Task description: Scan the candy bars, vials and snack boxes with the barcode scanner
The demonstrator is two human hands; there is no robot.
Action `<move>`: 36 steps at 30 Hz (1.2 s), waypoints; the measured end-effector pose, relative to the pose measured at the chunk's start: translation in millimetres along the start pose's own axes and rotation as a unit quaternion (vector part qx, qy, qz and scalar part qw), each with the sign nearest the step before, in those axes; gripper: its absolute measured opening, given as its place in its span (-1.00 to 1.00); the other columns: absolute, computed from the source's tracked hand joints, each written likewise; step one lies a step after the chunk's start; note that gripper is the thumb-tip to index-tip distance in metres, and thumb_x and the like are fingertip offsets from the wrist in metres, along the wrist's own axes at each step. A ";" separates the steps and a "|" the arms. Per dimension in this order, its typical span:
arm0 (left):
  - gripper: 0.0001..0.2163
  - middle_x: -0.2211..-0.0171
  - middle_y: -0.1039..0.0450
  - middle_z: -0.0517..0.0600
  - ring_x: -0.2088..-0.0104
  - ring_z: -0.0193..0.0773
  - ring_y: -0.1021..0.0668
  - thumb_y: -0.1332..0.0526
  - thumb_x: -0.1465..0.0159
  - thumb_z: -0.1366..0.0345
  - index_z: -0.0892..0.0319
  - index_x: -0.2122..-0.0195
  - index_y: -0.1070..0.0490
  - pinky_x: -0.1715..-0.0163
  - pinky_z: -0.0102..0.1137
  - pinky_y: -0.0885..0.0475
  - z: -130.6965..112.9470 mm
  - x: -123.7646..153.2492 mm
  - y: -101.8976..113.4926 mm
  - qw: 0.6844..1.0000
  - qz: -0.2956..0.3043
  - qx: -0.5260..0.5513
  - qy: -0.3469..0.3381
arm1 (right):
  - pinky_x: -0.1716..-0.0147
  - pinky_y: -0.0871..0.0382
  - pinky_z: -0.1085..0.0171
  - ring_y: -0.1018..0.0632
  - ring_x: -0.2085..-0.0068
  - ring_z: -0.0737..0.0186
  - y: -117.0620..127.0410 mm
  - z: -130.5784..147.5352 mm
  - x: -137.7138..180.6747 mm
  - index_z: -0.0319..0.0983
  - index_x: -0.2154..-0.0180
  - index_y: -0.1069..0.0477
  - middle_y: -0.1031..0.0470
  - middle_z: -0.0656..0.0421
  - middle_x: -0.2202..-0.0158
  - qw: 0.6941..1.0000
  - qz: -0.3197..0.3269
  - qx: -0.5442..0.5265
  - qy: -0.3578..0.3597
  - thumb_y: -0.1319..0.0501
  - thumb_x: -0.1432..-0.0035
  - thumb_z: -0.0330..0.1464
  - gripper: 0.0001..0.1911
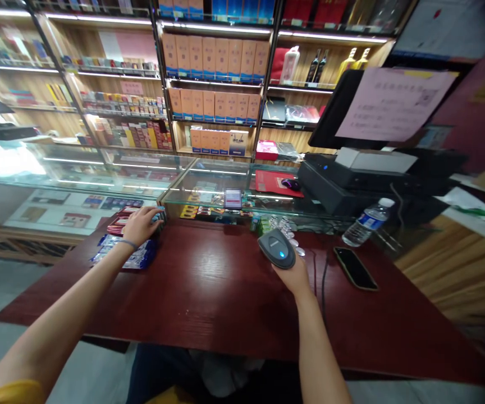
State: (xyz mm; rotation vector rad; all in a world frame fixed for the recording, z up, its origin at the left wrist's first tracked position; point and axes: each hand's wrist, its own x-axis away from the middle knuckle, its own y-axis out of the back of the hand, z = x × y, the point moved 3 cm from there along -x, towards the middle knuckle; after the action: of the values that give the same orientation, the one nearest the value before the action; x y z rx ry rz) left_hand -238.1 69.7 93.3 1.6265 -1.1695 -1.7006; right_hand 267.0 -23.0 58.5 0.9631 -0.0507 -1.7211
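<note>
My left hand (140,226), a band at its wrist, reaches to the far left of the dark red wooden table (209,280). Its fingers and thumb close around the edge of a small light-blue packet (160,215), partly hidden by the hand. Red packets (117,225) lie beside and under that hand, and shiny blue-and-white packets (143,257) lie nearer, by the wrist. My right hand (295,275) is wrapped round the handle of a dark handheld barcode scanner (277,248). The scanner is raised over the table, with a blue light on top.
Small clear-wrapped items (282,224) sit behind the scanner. A phone (355,268) and a water bottle (367,223) stand to the right, near a cable (324,286). Beyond are a glass display case (209,174), a small screen (233,198), a mouse (291,184) and a monitor (335,109).
</note>
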 end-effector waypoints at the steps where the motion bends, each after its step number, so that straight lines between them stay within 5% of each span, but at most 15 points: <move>1: -0.65 -0.04 -0.46 0.12 -0.05 0.01 -0.48 -0.13 -0.33 0.11 0.10 -0.06 -0.45 -0.09 -0.12 -0.35 -13.9 -4.1 -0.8 1.000 -0.014 0.022 -0.013 | 0.17 -0.55 0.12 -0.65 0.16 -0.02 3.7 0.9 -0.7 -0.22 -0.06 -0.43 -0.64 0.02 0.16 1.000 0.002 0.007 -0.009 -0.34 0.03 -0.25 -0.43; 5: -0.71 0.02 -0.47 0.10 -0.04 -0.05 -0.48 -0.13 -0.35 0.15 0.11 -0.02 -0.47 -0.11 -0.14 -0.37 -85.9 -23.3 -17.6 0.986 -0.057 0.140 -0.070 | 0.18 -0.53 0.13 -0.66 0.18 -0.01 17.4 3.2 -3.2 -0.20 -0.08 -0.42 -0.65 0.05 0.20 0.999 0.013 0.017 -0.048 -0.34 0.01 -0.25 -0.43; 11: -0.75 0.03 -0.46 0.08 -0.03 -0.13 -0.50 -0.15 -0.35 0.28 0.11 -0.04 -0.44 -0.13 -0.17 -0.40 -202.0 -42.1 -72.4 0.945 -0.044 0.295 -0.133 | 0.07 -0.50 0.08 -0.64 0.09 -0.03 32.4 -7.1 -5.7 -0.17 -0.07 -0.41 -0.64 0.04 0.13 0.996 0.005 0.026 -0.081 -0.32 0.00 -0.24 -0.44; 16: -0.67 -0.02 -0.41 0.10 -0.07 -0.14 -0.48 -0.18 -0.31 0.37 0.12 -0.11 -0.39 -0.18 -0.15 -0.38 -262.2 -51.7 -118.3 0.926 -0.012 0.359 -0.113 | 0.09 -0.51 0.11 -0.64 0.11 -0.02 46.2 -21.2 -5.5 -0.17 0.01 -0.45 -0.65 0.07 0.15 0.995 -0.014 0.023 -0.099 -0.32 -0.01 -0.23 -0.53; 23: -0.48 -0.14 -0.34 0.16 -0.22 -0.03 -0.36 -0.24 -0.17 0.51 0.12 -0.19 -0.35 -0.31 -0.06 -0.18 -293.3 -71.7 -154.2 0.889 0.022 0.456 -0.049 | 0.09 -0.51 0.09 -0.65 0.13 -0.01 52.9 -31.1 -5.7 -0.19 0.00 -0.44 -0.65 0.06 0.16 0.994 -0.025 0.033 -0.105 -0.32 -0.02 -0.20 -0.51; 30: -0.58 -0.02 -0.42 0.14 -0.17 0.02 -0.38 -0.31 -0.07 0.52 0.11 0.02 -0.46 -0.32 -0.05 -0.08 -303.7 -82.5 -167.6 0.783 0.042 0.619 0.035 | 0.17 -0.54 0.10 -0.66 0.16 0.00 44.7 -27.2 -7.8 -0.12 0.00 -0.44 -0.66 0.12 0.24 0.994 -0.016 0.055 -0.088 -0.32 -0.03 -0.23 -0.55; 36: -0.74 0.03 -0.43 0.12 -0.07 -0.04 -0.44 -0.29 -0.17 0.44 0.12 0.10 -0.43 -0.23 -0.15 -0.19 -302.1 -67.5 -155.2 0.794 0.039 0.604 0.050 | 0.19 -0.53 0.15 -0.66 0.16 0.01 40.1 -24.2 -7.2 -0.15 0.00 -0.42 -0.66 0.10 0.24 0.994 -0.027 0.049 -0.095 -0.31 -0.04 -0.21 -0.54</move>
State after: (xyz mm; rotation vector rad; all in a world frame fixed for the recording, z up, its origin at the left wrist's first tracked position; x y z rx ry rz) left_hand 95.4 132.7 24.6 2.1836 -2.4795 -0.6698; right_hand 313.9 -22.6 65.6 0.8765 -0.2365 -1.8712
